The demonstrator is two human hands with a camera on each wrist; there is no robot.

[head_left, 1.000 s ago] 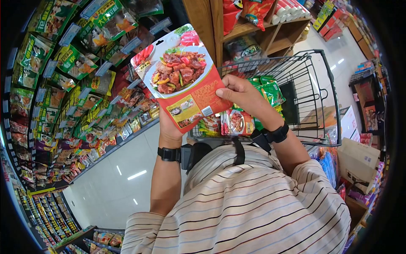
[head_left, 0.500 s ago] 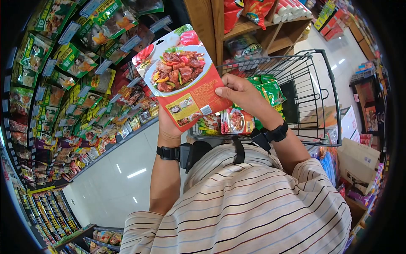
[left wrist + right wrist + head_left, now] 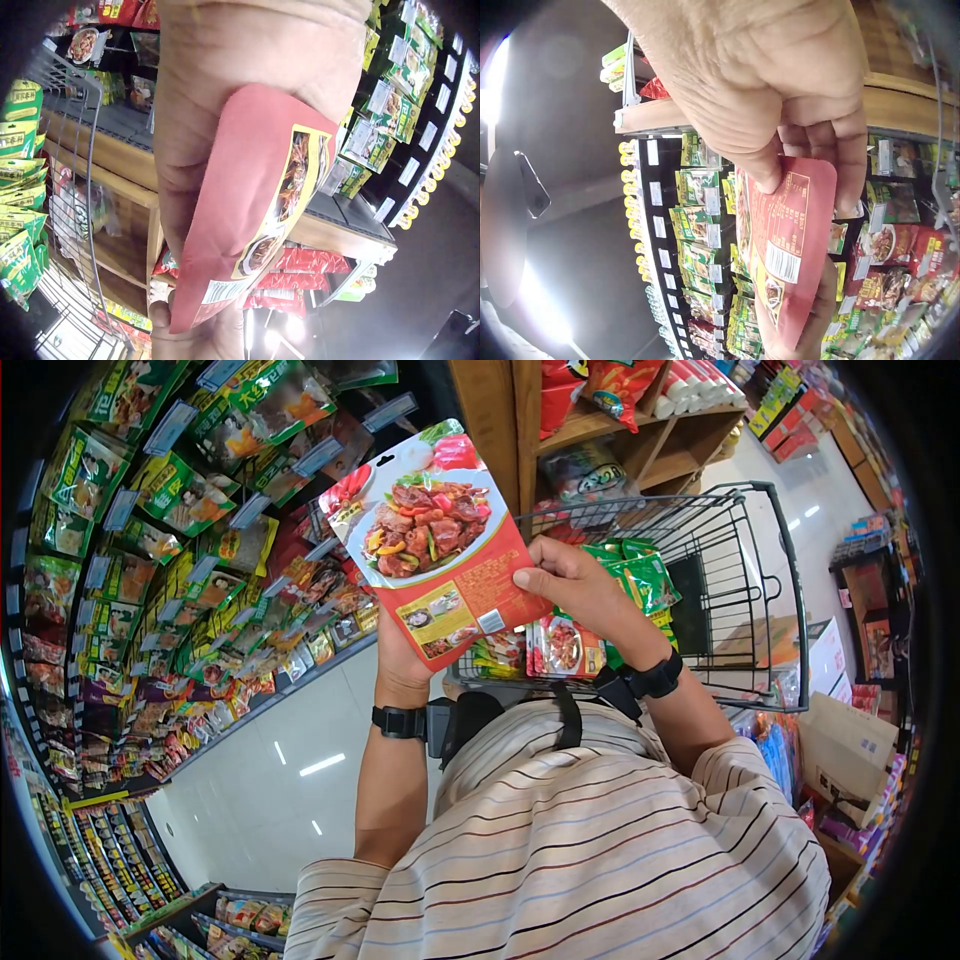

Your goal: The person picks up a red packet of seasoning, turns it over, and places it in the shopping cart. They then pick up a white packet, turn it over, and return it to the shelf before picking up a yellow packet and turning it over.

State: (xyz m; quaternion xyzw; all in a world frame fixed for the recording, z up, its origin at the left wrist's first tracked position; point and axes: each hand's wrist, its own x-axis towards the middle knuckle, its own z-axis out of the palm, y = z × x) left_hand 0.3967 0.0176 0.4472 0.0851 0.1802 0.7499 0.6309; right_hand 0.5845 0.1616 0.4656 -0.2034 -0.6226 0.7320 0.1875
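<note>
A large red and white food packet (image 3: pixel 430 525), printed with a plate of meat and peppers, is held up tilted in front of the person's chest. The right hand (image 3: pixel 578 586) pinches its lower right edge, thumb on the printed face and fingers behind. Under and behind the lower left part lies the left hand (image 3: pixel 398 658), with no thumb over the front; most of its fingers are hidden. In the left wrist view the packet's bottom edge rests against the left palm (image 3: pixel 255 52). The barcode (image 3: pixel 782 262) faces the right wrist camera.
A black wire shopping cart (image 3: pixel 740 570) stands in front, holding green packets (image 3: pixel 640 575) and a similar red packet (image 3: pixel 562 650). Shelves of hanging packets (image 3: pixel 180 500) line the left side. Beyond the cart is a wooden shelf unit (image 3: pixel 660 445); a cardboard box (image 3: pixel 848 745) sits at the right.
The packet and both hands keep the same hold. In the head view, the packet and the shelves behind have shifted slightly to the right.
</note>
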